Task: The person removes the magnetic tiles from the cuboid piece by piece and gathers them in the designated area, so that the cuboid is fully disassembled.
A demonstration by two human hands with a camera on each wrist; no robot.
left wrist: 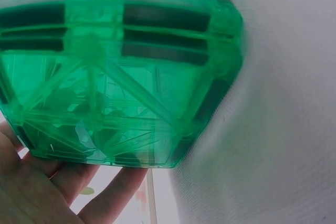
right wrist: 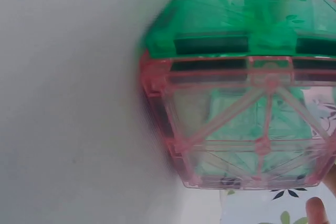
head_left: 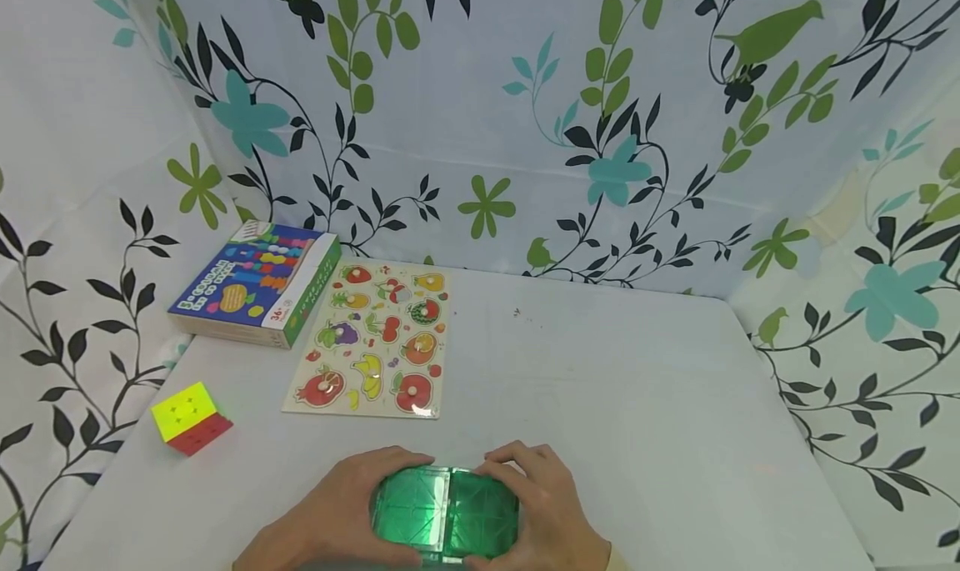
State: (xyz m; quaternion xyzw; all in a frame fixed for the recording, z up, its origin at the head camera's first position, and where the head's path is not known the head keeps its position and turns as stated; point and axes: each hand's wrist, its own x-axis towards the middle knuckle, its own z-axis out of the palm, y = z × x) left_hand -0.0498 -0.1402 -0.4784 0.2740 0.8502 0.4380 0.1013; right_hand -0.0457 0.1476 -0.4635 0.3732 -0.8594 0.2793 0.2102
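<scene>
In the head view, a see-through green block of magnetic tiles point(head_left: 412, 504) sits at the near edge of the table between two hands. My left hand point(head_left: 337, 500) grips its left side, thumb in front and fingers behind. On the right side my right hand point(head_left: 551, 504) holds it the same way. Raised ribs and dark magnet strips show on the green tiles point(left wrist: 131, 85) in the left wrist view, with left-hand fingers point(left wrist: 113, 195) against them. A pinkish tile point(right wrist: 270, 80) adjoins a green one in the right wrist view.
Left of the hands lies a yellow and red puzzle cube point(head_left: 191, 421). Farther back are a fruit picture board point(head_left: 360, 392) and a blue and green toy box point(head_left: 255, 283). A leaf-patterned cloth point(head_left: 420, 154) hangs behind the white table point(head_left: 600, 371).
</scene>
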